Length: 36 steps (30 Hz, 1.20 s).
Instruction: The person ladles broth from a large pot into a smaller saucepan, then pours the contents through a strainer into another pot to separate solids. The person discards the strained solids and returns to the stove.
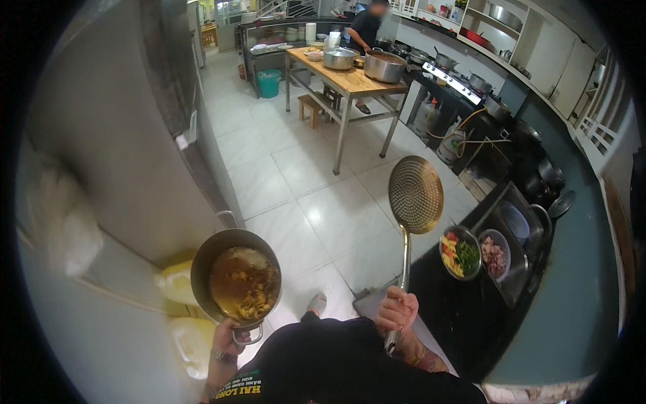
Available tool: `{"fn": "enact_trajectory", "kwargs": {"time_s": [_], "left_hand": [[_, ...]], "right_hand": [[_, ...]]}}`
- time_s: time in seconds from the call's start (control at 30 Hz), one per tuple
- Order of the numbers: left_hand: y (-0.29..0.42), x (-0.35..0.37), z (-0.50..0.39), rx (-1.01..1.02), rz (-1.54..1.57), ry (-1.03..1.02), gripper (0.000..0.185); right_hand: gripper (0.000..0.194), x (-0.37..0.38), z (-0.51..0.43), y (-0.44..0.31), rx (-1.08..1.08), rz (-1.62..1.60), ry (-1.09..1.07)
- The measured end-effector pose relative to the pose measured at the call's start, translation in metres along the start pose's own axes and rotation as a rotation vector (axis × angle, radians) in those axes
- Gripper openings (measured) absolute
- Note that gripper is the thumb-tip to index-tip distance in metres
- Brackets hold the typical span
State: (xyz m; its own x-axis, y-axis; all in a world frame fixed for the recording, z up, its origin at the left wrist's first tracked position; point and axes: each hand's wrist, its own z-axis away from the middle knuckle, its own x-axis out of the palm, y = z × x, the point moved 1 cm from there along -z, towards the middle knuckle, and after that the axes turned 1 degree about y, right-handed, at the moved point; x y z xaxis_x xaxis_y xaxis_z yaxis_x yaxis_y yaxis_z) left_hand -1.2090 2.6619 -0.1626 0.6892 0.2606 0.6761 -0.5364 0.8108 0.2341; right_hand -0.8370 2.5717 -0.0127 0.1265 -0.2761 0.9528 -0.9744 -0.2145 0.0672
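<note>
My left hand [231, 337] grips the near loop handle of a metal cooking pot [201, 272], held out at my left side. Brown broth with pieces of food [247, 288] covers its bottom, and the pot tilts so the contents show from above. In my right hand [396, 310] is the long handle of a perforated metal skimmer [416, 194], raised upright with its round bowl at the top. Nothing visible lies in the skimmer's bowl.
To my right, a bowl of cut vegetables [460, 252] and a bowl of raw meat pieces [494, 255] sit by a sink [512, 283]. Yellow jugs [189, 343] stand at left. Ahead are a wooden-topped table [373, 85] with large pots, a gas stove [451, 83] and another person [364, 28].
</note>
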Motion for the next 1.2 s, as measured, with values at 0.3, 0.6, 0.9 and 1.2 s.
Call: {"fn": "enact_trajectory", "kwargs": {"time_s": [0.3, 0.6, 0.9, 1.2], "left_hand": [[0.120, 0.141, -0.172, -0.067, -0.014, -0.082, 0.039], [0.273, 0.307, -0.380, -0.145, -0.296, -0.072, 0.023], [0.351, 0.546, -0.590, -0.239, -0.372, -0.269, 0.030], [0.340, 0.765, -0.724, -0.242, -0.218, -0.336, 0.026]], "right_hand": [[0.009, -0.026, -0.184, -0.148, -0.285, -0.089, 0.035], [0.012, -0.076, -0.333, -0.266, -0.573, 0.049, -0.062], [0.017, -0.082, -0.388, -0.388, -0.852, 0.196, -0.083], [0.011, -0.070, -0.428, -0.588, -1.076, 0.213, -0.146]]}}
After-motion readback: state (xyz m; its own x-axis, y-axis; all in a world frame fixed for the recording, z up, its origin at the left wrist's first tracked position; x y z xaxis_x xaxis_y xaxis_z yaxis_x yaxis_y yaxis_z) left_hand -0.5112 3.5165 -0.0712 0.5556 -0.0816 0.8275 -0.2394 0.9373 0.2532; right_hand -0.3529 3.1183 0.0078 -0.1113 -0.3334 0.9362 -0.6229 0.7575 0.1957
